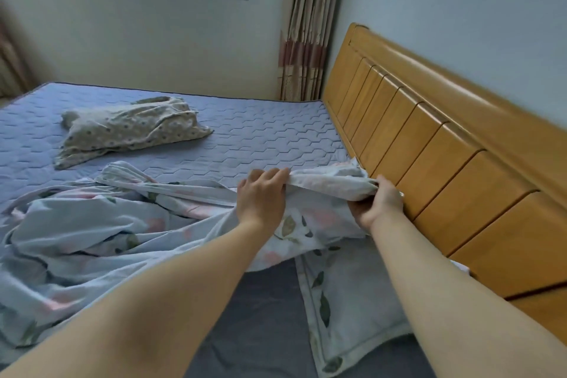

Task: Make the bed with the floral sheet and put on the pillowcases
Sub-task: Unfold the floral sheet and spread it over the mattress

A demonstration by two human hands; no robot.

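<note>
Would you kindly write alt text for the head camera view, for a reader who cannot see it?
A person's left hand and right hand grip the bunched edge of a pale blue floral sheet beside a honey-coloured wooden headboard. The rest of it lies crumpled across a quilted blue mattress, where a rumpled beige dotted cloth also rests.

Fingertips of right hand hidden in floral sheet fold; headboard cut at frame edge.
</note>
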